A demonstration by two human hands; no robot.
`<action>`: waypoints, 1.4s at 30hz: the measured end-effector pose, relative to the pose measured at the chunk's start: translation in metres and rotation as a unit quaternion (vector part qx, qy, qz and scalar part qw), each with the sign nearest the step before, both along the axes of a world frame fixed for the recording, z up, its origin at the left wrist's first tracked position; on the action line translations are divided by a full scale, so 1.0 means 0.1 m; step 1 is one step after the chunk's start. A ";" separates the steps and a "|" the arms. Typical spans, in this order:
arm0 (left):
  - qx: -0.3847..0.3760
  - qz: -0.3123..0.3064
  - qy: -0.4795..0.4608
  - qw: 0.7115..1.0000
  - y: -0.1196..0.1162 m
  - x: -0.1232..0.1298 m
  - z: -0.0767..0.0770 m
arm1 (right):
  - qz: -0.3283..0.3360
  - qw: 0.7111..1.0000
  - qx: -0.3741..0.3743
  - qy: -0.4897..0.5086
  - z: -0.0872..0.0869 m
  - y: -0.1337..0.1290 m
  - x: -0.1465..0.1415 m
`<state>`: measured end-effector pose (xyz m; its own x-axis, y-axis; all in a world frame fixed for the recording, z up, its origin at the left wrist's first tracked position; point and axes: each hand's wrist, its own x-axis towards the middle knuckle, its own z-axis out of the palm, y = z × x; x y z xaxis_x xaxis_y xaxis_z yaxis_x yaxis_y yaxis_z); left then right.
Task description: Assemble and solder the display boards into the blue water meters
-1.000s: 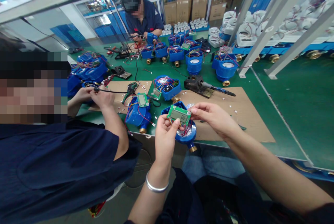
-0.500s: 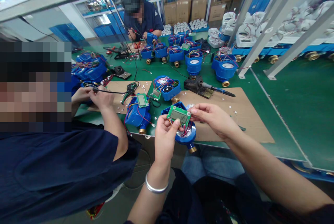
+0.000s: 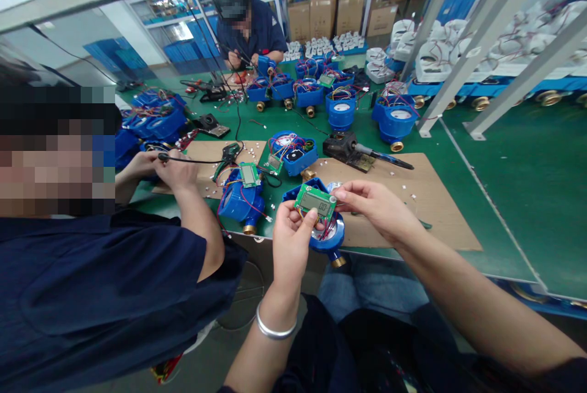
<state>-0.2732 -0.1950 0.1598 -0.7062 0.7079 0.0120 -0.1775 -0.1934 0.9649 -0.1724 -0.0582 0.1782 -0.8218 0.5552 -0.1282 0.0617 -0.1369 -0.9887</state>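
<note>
Between my hands is a green circuit board [image 3: 315, 202] with a grey LCD that shows digits. My left hand [image 3: 296, 234] grips its lower left side, thumb on the front. At the board's right edge, my right hand [image 3: 367, 200] is closed in a pinch; whether it holds the board itself or a small part there I cannot make out. Coloured wires run from the board down to a blue water meter [image 3: 331, 235] with a brass fitting, just beneath and partly hidden. To the left lies another blue meter [image 3: 238, 202] with a circuit board [image 3: 249, 175] on top.
A soldering iron [image 3: 385, 158] rests in its black stand [image 3: 342, 150] on the cardboard [image 3: 440, 209]. Green-handled cutters [image 3: 228, 157] lie left of a third meter [image 3: 293, 154]. A co-worker's hands [image 3: 172, 170] are close on the left. Metal posts [image 3: 452, 54] rise at the right.
My hands and the board stay almost in place. The co-worker on the left has shifted slightly, and the person across the table has raised a hand a little.
</note>
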 end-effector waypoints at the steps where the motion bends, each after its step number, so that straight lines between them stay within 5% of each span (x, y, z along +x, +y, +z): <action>1: 0.000 0.000 -0.001 1.000 0.00 0.00 0.00 | 0.001 1.000 -0.002 0.001 -0.01 0.00 0.00; 42: -0.010 0.002 0.007 1.000 0.00 -0.03 -0.01 | -0.005 1.000 -0.007 0.010 -0.03 0.00 -0.03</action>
<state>-0.2759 -0.1952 0.1591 -0.7095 0.7047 0.0072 -0.1635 -0.1745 0.9710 -0.1753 -0.0579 0.1748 -0.8182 0.5623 -0.1202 0.0406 -0.1521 -0.9875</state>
